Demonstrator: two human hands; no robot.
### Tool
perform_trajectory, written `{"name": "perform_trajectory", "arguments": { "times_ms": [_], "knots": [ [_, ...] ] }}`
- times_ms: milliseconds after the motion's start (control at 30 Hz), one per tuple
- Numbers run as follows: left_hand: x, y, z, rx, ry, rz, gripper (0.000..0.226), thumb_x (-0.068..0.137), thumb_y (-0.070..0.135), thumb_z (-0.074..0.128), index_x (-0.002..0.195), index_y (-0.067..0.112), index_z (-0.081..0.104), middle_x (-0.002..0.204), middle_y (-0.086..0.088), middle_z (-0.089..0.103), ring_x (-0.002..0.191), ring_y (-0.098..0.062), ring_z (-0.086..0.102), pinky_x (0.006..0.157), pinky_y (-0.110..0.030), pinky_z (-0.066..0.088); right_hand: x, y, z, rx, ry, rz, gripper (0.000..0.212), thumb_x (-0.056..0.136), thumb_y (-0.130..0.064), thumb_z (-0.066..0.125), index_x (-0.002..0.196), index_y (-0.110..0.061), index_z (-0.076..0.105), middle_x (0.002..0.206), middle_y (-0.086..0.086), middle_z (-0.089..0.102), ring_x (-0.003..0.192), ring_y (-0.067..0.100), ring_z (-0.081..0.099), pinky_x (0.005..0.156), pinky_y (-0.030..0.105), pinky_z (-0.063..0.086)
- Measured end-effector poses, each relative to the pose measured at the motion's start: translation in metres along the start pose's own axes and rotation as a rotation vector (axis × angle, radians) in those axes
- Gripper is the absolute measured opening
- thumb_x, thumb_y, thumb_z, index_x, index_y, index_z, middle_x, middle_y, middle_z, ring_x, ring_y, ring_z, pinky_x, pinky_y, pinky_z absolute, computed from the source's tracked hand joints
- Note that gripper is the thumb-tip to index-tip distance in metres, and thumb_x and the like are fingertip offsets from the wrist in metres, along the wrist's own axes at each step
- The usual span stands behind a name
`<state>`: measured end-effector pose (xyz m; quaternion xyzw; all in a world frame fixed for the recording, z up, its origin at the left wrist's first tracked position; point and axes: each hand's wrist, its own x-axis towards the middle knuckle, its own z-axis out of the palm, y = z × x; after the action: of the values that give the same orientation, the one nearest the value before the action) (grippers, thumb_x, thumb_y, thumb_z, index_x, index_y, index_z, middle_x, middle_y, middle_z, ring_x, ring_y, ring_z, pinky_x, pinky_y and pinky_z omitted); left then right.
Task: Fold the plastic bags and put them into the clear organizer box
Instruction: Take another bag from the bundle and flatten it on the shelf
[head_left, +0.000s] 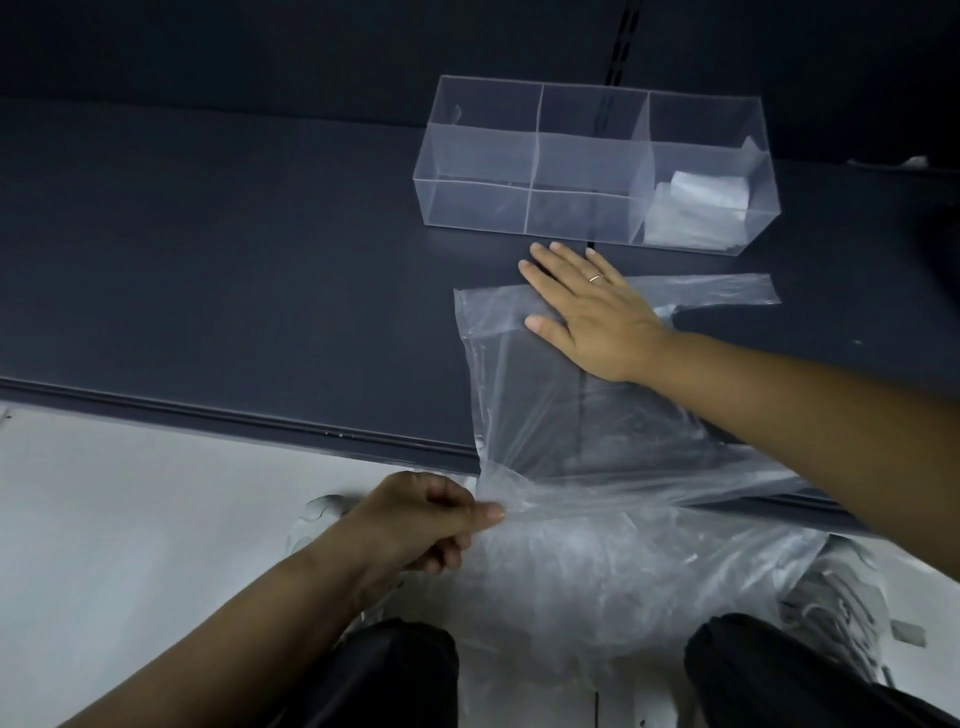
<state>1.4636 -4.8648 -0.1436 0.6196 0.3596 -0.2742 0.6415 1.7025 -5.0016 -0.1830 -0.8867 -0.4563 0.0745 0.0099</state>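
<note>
Straight, spread fingers (561, 273) of the right hand (592, 317) are pressed flat on the far end of a clear plastic bag (545, 415). Its near left edge is pinched between the thumb and curled fingers of the left hand (431, 519) at six o'clock. The bag is laid across the dark table (234, 260), with one handle strip trailing toward three o'clock and the lower part draped over the table's edge in a crumpled mass. At one o'clock, just beyond the right hand, the clear organizer box (478, 150) is seen, with folded bags (685, 202) already lodged in its right-hand compartment. The film is judged light, limp and slippery. It is best taken at edges and corners and pinned flat while creased.
</note>
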Motion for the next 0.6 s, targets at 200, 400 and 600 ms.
{"name": "perform_trajectory", "arguments": {
  "times_ms": [200,400,600],
  "knots": [
    [0.003,0.006,0.002,-0.348,-0.199,-0.107,0.066,0.061,0.046,0.075,0.114,0.008,0.064,0.116,-0.007,0.069,0.1,-0.019,0.069,0.077,-0.026,0.057,-0.016,-0.004,-0.018,0.044,0.081,0.062,0.063,0.101,-0.047,0.023,0.153,-0.014,0.009,0.162,0.005,0.005,0.149,0.017,0.001,0.12,0.034,-0.006],
    [0.008,0.013,0.013,-0.52,-0.11,-0.148,0.035,0.067,0.036,0.071,0.094,0.014,0.068,0.089,-0.005,0.074,0.085,-0.018,0.073,0.061,-0.021,0.057,-0.114,-0.058,-0.012,0.254,0.082,0.114,0.064,0.098,-0.05,0.015,0.152,-0.015,0.021,0.16,0.002,0.016,0.147,0.013,0.007,0.119,0.027,-0.006],
    [0.008,0.006,0.01,-0.42,0.185,0.091,0.024,0.069,0.029,0.076,0.082,0.01,0.071,0.073,-0.003,0.072,0.072,-0.021,0.073,0.05,-0.019,0.052,-0.162,-0.022,0.01,0.064,0.008,0.326,0.077,0.092,-0.06,0.001,0.151,-0.015,0.02,0.159,0.004,0.014,0.147,0.02,0.011,0.12,0.044,0.01]
  ]
}}
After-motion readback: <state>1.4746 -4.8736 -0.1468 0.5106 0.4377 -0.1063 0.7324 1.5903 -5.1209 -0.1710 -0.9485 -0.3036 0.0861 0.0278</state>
